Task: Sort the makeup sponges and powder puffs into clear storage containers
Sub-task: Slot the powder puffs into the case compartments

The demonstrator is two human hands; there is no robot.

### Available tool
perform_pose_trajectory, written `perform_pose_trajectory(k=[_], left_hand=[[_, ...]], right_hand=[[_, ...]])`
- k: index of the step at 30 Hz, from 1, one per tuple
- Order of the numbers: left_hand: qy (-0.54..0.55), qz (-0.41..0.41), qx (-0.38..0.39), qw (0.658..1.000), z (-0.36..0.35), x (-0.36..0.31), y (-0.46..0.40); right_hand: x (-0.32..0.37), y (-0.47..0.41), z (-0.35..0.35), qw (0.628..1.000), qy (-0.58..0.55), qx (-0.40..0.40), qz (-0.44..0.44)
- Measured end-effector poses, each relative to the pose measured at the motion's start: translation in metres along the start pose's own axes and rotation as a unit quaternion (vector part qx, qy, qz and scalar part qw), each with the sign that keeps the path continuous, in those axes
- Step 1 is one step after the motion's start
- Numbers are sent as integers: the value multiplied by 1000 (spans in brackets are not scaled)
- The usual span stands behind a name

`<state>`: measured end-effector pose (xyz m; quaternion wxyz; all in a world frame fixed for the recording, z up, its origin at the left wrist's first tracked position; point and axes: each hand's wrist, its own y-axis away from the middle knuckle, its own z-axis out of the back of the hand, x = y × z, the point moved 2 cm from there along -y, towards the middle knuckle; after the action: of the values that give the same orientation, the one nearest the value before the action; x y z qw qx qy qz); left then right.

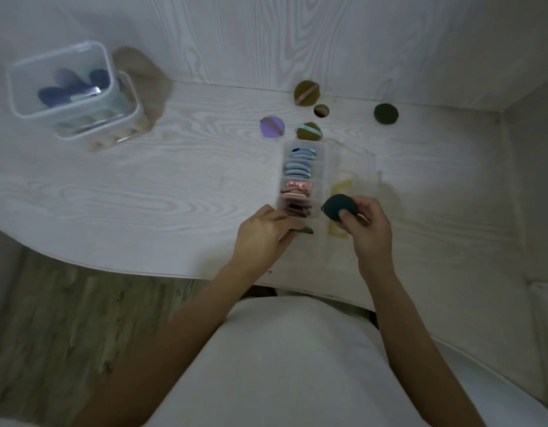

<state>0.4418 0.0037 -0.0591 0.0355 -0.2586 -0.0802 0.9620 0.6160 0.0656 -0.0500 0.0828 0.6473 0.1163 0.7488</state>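
Head view: right hand (369, 229) has its fingers (348, 217) closed on a dark green puff (339, 208), held just above the near end of the clear divided organizer (331, 161). Left hand (263, 235) steadies that end; its fingers look pinched on a dark puff (305, 230) in the nearest compartment, partly hidden. Blue, pink and brown puffs fill the farther compartments. Five puffs loose on the worktop (143, 192); stacked clear tubs (72, 94) far left. Risk: the near slot is narrow, so the puff could snag the divider and pop out.
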Motion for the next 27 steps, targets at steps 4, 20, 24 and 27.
perform_pose_trajectory(k=[4, 20, 24, 27], left_hand=[[-51, -12, 60, 997, -6, 1, 0], [-96, -74, 19, 992, -6, 8, 15], [-85, -89, 21, 992, -10, 12, 14], [-80, -100, 34, 991, -14, 15, 14]], right_hand=[[-3, 13, 2, 998, 48, -15, 38], [-12, 13, -46, 713, 583, 57, 386], [-19, 9, -40, 788, 515, 109, 320], [-13, 1, -26, 812, 468, 123, 326]])
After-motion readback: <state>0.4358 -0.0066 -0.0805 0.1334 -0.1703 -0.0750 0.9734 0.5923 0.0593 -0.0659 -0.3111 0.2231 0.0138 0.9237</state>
